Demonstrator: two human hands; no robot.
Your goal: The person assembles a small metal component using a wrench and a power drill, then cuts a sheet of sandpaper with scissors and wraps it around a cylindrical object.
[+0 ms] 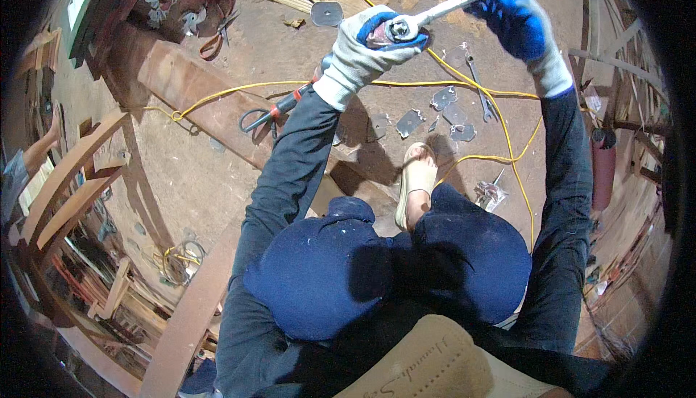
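Note:
My left hand, in a white knit glove with a blue palm, grips the head of a power tool, probably an angle grinder. Its red and black body runs back beneath my left forearm, with a black cord at the rear. A pale metal wrench has its ring end over the round metal part at the tool's head. In a matching glove, my right hand has its fingers on both sides of the wrench's far end. Part of the tool is hidden by my left hand.
Yellow cords cross the floor under my hands. A second wrench lies among torn dark pads. Another dark pad is farther ahead. A wide wooden plank lies left; curved wooden pieces and a person's limb are beyond.

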